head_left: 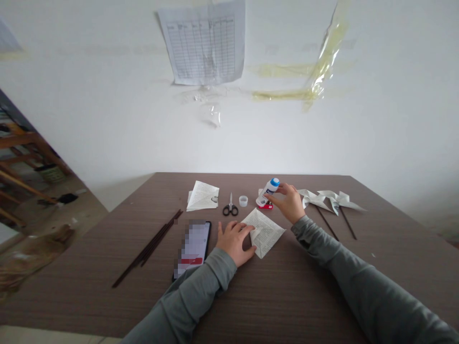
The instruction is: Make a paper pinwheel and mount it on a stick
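A white glue bottle (268, 190) with a blue top is tilted over the table, pinched between the thumb and fingers of my right hand (289, 203). Beneath and behind it is a small red-and-white packet (266, 206), partly hidden. My left hand (234, 241) lies with fingers apart at the left edge of a square of printed paper (268, 236), fingertips touching it. Creases run across the paper toward its middle. Beyond it stand a small clear cup (243, 201) and a pair of black-handled scissors (230, 208).
More printed paper squares (203, 197) are stacked at the back left. Thin dark sticks (152, 243) lie left of a phone (191, 248). Two paper pinwheels (337, 200) on dark sticks rest at the right. The wall (229, 148) rises behind the brown table (279, 301).
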`<action>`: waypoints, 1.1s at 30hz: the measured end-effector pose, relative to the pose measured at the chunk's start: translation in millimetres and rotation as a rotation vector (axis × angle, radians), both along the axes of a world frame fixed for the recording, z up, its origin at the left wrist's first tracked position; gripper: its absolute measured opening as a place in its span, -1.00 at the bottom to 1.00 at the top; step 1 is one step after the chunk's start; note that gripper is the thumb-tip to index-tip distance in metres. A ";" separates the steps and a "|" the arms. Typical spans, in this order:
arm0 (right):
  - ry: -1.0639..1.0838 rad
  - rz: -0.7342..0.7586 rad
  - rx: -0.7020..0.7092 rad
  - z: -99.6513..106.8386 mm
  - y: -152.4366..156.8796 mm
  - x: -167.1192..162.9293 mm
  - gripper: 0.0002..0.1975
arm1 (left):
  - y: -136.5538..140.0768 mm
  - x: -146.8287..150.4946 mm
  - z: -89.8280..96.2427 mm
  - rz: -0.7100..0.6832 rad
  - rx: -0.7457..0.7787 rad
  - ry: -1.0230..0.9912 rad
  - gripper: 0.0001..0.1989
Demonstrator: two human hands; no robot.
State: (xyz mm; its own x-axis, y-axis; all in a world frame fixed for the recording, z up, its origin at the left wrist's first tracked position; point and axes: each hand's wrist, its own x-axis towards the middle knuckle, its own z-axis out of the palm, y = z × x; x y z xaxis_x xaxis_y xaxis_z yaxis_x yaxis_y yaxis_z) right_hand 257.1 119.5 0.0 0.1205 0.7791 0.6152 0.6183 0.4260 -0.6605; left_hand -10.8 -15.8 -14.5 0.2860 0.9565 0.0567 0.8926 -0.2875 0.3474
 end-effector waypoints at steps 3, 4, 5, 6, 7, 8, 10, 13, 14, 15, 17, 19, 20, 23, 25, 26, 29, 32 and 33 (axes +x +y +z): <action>0.002 0.008 -0.014 4.6 11.7 -14.1 -0.51 | 0.2 -1.8 1.6 0.008 -0.004 -0.005 -0.30; 0.001 0.009 -0.024 5.2 14.9 -19.0 -0.51 | 0.3 -2.3 2.0 0.008 -0.007 -0.008 -0.30; -0.004 0.007 -0.035 5.4 17.6 -23.7 -0.51 | 0.3 -2.7 2.5 0.008 -0.012 -0.011 -0.30; -0.011 0.001 -0.046 5.2 19.7 -28.3 -0.52 | 0.2 -3.0 3.2 0.007 -0.015 -0.014 -0.30; -0.019 -0.010 -0.056 4.7 21.4 -32.5 -0.52 | 0.0 -3.3 4.1 0.006 -0.019 -0.018 -0.30; -0.029 -0.021 -0.065 4.1 22.8 -36.3 -0.52 | -0.2 -3.5 5.3 0.005 -0.021 -0.022 -0.30; -0.046 -0.040 -0.080 2.5 24.6 -42.1 -0.52 | -1.0 -3.6 8.1 0.004 -0.024 -0.028 -0.31; -0.063 -0.043 -0.096 0.8 26.7 -46.0 -0.54 | -2.0 -3.6 11.7 0.005 -0.036 -0.025 -0.33; -0.069 -0.040 -0.104 0.6 27.3 -46.2 -0.55 | -2.1 -3.5 12.0 0.006 -0.039 -0.021 -0.33; -0.078 -0.038 -0.114 0.6 28.0 -46.1 -0.58 | -2.1 -3.5 11.7 0.008 -0.040 -0.016 -0.33; -0.106 -0.031 -0.142 1.1 29.1 -45.6 -0.63 | -1.7 -3.7 9.6 0.011 -0.030 -0.011 -0.32; -0.143 -0.024 -0.173 1.7 29.9 -45.5 -0.67 | -1.0 -4.2 6.2 0.010 -0.014 -0.012 -0.32; -0.159 -0.021 -0.185 1.7 30.1 -45.8 -0.69 | -0.7 -4.4 4.5 0.009 -0.008 -0.013 -0.31; -0.177 -0.012 -0.198 0.2 30.6 -47.3 -0.71 | -0.1 -4.6 1.2 0.008 0.001 -0.012 -0.31; -0.175 0.000 -0.185 -2.0 31.1 -47.9 -0.71 | -0.1 -4.3 1.0 0.009 0.000 -0.009 -0.30; -0.174 0.011 -0.176 -3.3 31.6 -47.8 -0.70 | -0.3 -4.1 1.5 0.009 -0.004 -0.008 -0.30; -0.178 0.046 -0.159 -6.9 33.7 -46.1 -0.68 | -1.2 -3.6 3.5 0.011 -0.016 -0.010 -0.30; -0.191 0.057 -0.165 -8.9 36.0 -43.1 -0.67 | -2.2 -3.7 4.5 0.011 -0.018 -0.011 -0.29; -0.195 0.056 -0.169 -9.1 36.4 -42.2 -0.67 | -2.5 -3.8 4.4 0.010 -0.016 -0.011 -0.29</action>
